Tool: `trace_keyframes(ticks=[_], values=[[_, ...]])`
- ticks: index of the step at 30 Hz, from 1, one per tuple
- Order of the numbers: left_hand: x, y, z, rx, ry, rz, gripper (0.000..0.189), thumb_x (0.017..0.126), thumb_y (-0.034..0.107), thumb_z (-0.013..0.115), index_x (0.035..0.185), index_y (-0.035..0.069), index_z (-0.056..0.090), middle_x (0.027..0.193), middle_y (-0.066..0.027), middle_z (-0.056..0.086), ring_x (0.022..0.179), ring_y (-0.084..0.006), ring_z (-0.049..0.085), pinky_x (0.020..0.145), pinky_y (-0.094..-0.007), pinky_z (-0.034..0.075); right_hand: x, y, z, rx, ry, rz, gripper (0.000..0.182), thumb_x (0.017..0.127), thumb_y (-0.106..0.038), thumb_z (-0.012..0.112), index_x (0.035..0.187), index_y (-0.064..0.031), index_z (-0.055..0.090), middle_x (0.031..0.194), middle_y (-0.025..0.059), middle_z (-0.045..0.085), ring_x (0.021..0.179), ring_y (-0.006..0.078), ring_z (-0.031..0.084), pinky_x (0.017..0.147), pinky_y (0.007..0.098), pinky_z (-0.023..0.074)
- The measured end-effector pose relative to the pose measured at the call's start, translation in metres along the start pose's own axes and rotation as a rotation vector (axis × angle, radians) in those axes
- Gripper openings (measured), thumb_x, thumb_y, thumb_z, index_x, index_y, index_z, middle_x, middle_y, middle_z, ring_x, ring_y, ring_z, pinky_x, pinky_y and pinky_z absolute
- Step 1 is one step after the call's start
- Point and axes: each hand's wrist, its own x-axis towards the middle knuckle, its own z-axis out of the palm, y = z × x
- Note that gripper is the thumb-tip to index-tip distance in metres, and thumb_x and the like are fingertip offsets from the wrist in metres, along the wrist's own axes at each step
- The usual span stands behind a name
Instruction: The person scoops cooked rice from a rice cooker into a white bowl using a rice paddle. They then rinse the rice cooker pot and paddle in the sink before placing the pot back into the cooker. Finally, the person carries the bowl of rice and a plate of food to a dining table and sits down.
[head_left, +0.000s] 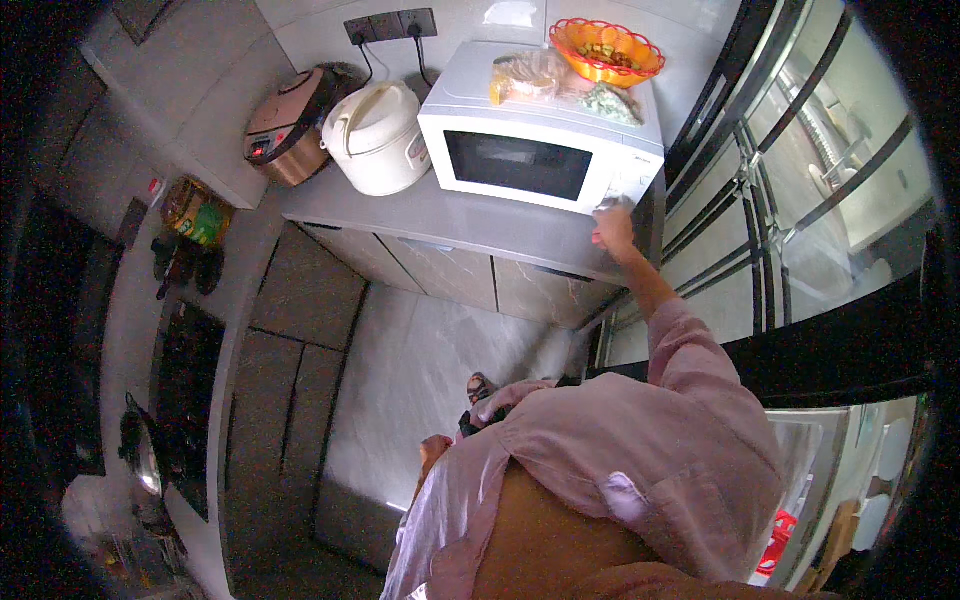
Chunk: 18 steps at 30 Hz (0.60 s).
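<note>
My right hand (615, 226) reaches to the lower right corner of a white microwave oven (517, 169), just below its control panel, and holds something greyish that is too blurred to name. The microwave's door is closed. On its top lie a clear plastic bag (529, 75), a greenish bundle in plastic (611, 103) and an orange basket with a red rim (634, 67) holding small pieces of food. My left hand (435, 448) hangs low beside my body with its fingers curled; what is inside them is hidden.
A white rice cooker (379, 146) and a copper-coloured cooker (289, 131) stand left of the microwave on the grey counter (480, 223). An oil bottle (196, 212), a dark cooktop (191, 405) and a pan (146, 457) are at the left. Black-framed glass doors (750, 195) rise at the right.
</note>
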Motion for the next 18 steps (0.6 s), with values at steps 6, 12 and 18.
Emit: trace_keyframes(ticks=[6,12,18], values=[[0.033,-0.016,-0.030,-0.047,-0.112,-0.063,0.013,0.070,0.018,0.058,0.076,0.013,0.067,0.066,-0.0044,0.064,0.054,-0.0181,0.060,0.049,-0.0295,0.047,-0.019,-0.041,0.014,-0.346,0.458,-0.332,0.050,0.069,-0.047,0.060,0.086,0.0004,0.061,0.085,0.0207,0.061,0.081,0.0367,0.059,0.071,0.0446,0.0450],[0.049,-0.008,-0.069,-0.150,-0.220,-0.154,0.013,0.073,0.015,0.052,0.073,0.010,0.064,0.059,-0.0040,0.058,0.047,-0.0155,0.054,0.042,-0.0281,0.041,0.008,-0.034,0.017,-0.411,0.577,-0.251,0.045,0.067,-0.045,0.060,0.074,-0.0008,0.064,0.073,0.0175,0.062,0.071,0.0348,0.060,0.066,0.0426,0.0462],[0.082,0.023,-0.128,-0.967,-0.244,-0.558,0.016,0.075,0.011,0.047,0.070,0.007,0.060,0.052,-0.0040,0.051,0.040,-0.0140,0.047,0.036,-0.0277,0.035,0.007,-0.034,0.019,-0.401,0.597,-0.288,0.042,0.066,-0.042,0.061,0.071,0.0000,0.064,0.067,0.0181,0.061,0.066,0.0355,0.060,0.062,0.0421,0.0463]])
